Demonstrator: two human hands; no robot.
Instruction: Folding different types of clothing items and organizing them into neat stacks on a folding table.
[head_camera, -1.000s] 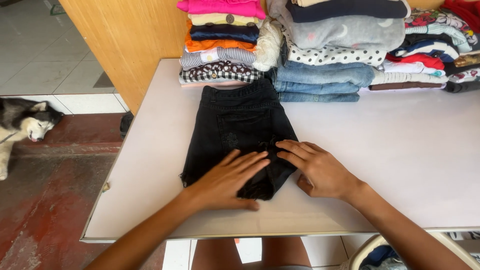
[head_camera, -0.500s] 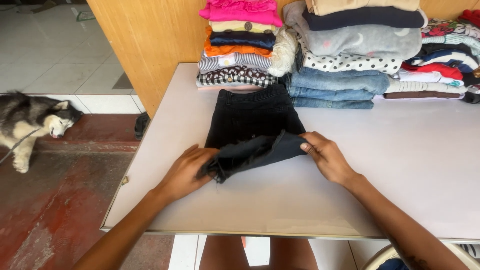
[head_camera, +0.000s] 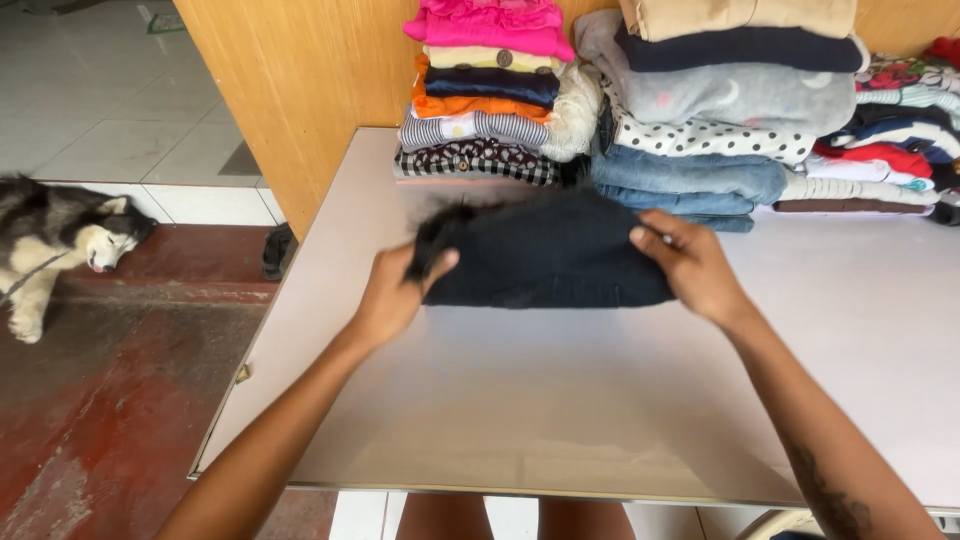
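In the middle of the frame, on the pale table (head_camera: 520, 420), the folded black garment (head_camera: 545, 250) was held at both ends. To do this fold well, I judged that both edges should meet evenly and the cloth be pressed flat before letting go. The left hand (head_camera: 392, 295) pinched the left end, thumb on top, arm reaching from the lower left. The right hand (head_camera: 693, 265) gripped the right end, fingers closed over the cloth. Further, at the upper part, stood stacks of folded clothes (head_camera: 690, 120).
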